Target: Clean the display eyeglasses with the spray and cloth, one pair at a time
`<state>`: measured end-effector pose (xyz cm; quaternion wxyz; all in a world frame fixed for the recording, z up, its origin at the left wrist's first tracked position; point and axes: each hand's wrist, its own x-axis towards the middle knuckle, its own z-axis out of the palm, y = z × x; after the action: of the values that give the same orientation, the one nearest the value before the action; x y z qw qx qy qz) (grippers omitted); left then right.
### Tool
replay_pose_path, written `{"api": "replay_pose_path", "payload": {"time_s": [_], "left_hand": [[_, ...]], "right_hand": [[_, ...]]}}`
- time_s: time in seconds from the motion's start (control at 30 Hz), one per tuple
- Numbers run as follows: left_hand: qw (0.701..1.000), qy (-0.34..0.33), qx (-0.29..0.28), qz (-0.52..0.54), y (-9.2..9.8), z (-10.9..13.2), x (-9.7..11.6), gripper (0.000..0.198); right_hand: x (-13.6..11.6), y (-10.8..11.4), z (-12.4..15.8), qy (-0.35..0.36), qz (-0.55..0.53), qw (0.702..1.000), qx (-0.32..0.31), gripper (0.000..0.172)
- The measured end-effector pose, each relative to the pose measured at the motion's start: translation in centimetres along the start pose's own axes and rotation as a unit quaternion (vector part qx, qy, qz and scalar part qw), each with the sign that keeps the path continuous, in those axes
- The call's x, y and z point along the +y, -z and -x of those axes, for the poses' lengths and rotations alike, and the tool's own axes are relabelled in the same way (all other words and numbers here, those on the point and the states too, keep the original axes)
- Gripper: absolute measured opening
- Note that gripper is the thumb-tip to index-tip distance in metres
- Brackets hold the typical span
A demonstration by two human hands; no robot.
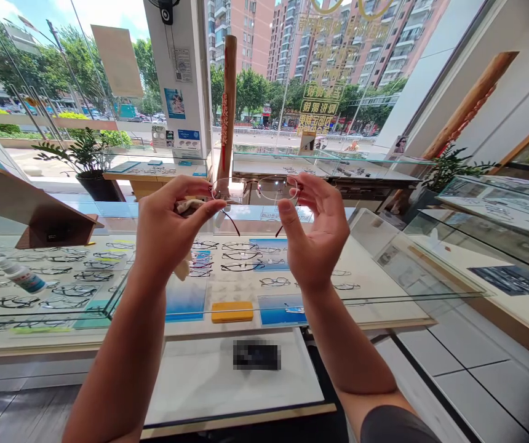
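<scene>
rimless eyeglasses (pixel 255 189) lie crosswise between both hands; left hand (pixel 172 237) pinches one end through a cloth (pixel 189 207); right hand (pixel 316 231) curled, hold unclear.

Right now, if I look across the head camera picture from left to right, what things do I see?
Small white bottle → leafy potted plant → left hand → rimless glasses → right hand → small green plant

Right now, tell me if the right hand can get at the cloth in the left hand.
Probably yes: only the rimless glasses lie between the right hand and the cloth, which the left hand pinches.
</scene>
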<state>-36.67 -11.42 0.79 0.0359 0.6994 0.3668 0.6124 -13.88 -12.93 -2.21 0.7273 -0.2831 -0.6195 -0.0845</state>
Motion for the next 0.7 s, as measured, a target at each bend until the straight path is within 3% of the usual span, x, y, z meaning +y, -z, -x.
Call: {"api": "replay_pose_path", "payload": {"time_s": [0.37, 0.7], "left_hand": [[1.0, 0.004, -0.02, -0.011, -0.4, 0.1, -0.3, 0.043], [1.0, 0.012, 0.011, 0.011, -1.2, 0.3, -0.2, 0.047]], "right_hand": [[-0.5, 0.1, 0.0, 0.066, 0.049, 0.997, 0.007, 0.036], [-0.4, 0.1, 0.3, 0.071, 0.045, 0.996, -0.008, 0.04]]}}
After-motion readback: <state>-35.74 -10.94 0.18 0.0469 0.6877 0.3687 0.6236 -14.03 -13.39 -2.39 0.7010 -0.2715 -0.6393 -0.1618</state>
